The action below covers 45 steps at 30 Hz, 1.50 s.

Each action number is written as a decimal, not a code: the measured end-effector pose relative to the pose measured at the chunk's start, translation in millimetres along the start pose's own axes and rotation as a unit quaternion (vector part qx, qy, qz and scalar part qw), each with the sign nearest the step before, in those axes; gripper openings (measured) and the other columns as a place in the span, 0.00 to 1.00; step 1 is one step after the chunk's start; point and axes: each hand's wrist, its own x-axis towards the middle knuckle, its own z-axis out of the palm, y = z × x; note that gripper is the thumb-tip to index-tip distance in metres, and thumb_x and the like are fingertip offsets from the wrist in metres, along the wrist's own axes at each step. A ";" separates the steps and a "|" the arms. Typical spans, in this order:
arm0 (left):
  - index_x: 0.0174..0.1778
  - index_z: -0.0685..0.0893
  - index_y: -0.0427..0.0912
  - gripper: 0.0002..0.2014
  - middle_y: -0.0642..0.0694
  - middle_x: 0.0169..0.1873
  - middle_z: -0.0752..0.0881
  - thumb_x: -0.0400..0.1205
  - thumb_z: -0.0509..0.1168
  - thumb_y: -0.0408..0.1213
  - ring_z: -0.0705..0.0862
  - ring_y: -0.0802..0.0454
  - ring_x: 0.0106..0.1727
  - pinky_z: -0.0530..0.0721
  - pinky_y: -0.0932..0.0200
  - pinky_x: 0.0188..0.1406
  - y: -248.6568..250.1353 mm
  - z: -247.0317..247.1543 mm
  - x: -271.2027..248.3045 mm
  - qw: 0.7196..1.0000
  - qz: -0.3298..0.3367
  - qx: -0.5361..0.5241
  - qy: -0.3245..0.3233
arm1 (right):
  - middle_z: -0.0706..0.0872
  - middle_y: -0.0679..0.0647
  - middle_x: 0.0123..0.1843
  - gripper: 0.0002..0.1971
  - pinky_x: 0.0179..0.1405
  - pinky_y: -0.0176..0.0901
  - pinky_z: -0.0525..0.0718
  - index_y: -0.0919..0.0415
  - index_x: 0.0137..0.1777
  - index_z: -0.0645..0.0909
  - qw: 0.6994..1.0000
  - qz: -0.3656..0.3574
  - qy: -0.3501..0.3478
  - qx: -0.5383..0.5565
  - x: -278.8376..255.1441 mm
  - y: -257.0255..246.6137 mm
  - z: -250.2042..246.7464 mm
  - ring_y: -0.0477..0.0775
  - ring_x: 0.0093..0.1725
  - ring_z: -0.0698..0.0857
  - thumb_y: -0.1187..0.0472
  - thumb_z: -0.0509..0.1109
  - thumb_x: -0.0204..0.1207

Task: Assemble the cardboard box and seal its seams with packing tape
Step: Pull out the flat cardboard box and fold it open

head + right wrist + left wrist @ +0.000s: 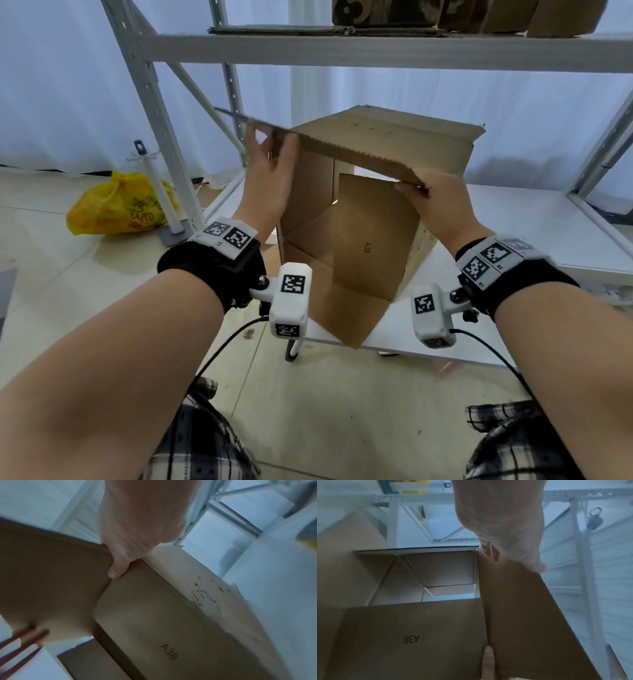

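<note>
Cardboard box (376, 219) lies on its side on the white shelf (513, 219), open end facing the person; left hand (270, 171) and right hand (442, 198) both grip its raised top flap (342, 150).

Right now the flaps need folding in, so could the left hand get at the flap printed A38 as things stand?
Probably yes, once freed: the left hand grips the upper flap, and the A38 flap lies just below it, facing the person with nothing in front.

A white shelf board (513, 219) carries the cardboard box (359, 240) — open end facing out.
</note>
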 end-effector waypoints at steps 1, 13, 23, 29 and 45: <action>0.82 0.46 0.54 0.39 0.59 0.73 0.70 0.81 0.62 0.55 0.73 0.56 0.73 0.69 0.46 0.76 0.3 3.7 0.2 0.998 0.046 0.023 -0.043 | 0.78 0.41 0.34 0.11 0.36 0.28 0.69 0.67 0.48 0.86 1.000 0.004 -0.001 -0.013 0.0 1.1 0.2 0.51 0.38 0.77 0.58 0.69 0.81; 0.67 0.75 0.44 0.25 0.35 0.65 0.71 0.81 0.59 0.58 0.74 0.40 0.66 0.71 0.53 0.65 -17.6 -24.4 5.5 0.967 -0.074 0.235 0.059 | 0.86 0.56 0.65 0.23 0.72 0.58 0.73 0.57 0.63 0.86 0.999 0.039 0.008 -0.011 -6.4 4.8 -1.4 0.56 0.68 0.81 0.76 0.64 0.71; 0.82 0.41 0.57 0.44 0.52 0.67 0.72 0.79 0.63 0.56 0.82 0.46 0.59 0.83 0.47 0.58 -17.4 -9.0 -6.7 0.960 -0.253 -0.092 0.080 | 0.84 0.55 0.66 0.19 0.75 0.37 0.69 0.60 0.63 0.85 0.995 0.063 -0.002 0.075 -11.0 10.7 -11.6 0.47 0.69 0.78 0.75 0.65 0.75; 0.79 0.65 0.57 0.36 0.55 0.74 0.74 0.78 0.44 0.71 0.67 0.51 0.76 0.49 0.39 0.78 -36.9 8.1 -4.2 0.940 -0.320 -0.114 -0.026 | 0.84 0.56 0.67 0.19 0.78 0.46 0.69 0.60 0.64 0.84 0.995 0.059 0.016 0.082 -15.2 12.7 -10.4 0.49 0.70 0.78 0.75 0.65 0.77; 0.72 0.70 0.42 0.29 0.33 0.75 0.67 0.81 0.46 0.56 0.62 0.32 0.76 0.63 0.33 0.73 -46.6 -11.7 19.1 0.895 -0.042 0.444 -0.026 | 0.85 0.44 0.51 0.20 0.65 0.49 0.77 0.53 0.50 0.86 0.987 0.096 0.059 0.114 -5.7 -1.6 -1.3 0.44 0.56 0.80 0.45 0.54 0.76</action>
